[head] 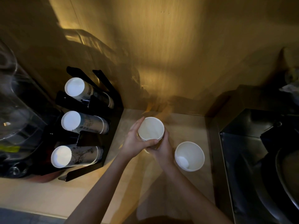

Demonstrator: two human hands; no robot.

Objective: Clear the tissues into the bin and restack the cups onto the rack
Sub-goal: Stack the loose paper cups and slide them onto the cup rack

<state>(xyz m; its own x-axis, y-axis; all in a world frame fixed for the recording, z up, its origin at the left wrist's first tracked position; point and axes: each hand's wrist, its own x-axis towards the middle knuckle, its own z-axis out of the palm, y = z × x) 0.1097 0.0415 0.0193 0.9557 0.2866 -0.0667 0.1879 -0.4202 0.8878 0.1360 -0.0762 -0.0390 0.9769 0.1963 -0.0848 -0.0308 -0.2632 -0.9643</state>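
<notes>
Both hands, left [135, 139] and right [162, 147], clasp a stack of paper cups [151, 128] at frame centre, right of the black rack [111, 123]; light and crushable, it is best gripped around the sidewall.

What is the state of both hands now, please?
Left hand: closed around the held cup stack.
Right hand: closed on the same stack, lower down.

Light wood counter [48, 196]: black cup rack [111, 126] at 9 o'clock, open paper cup [189, 156] at 3 o'clock.
</notes>
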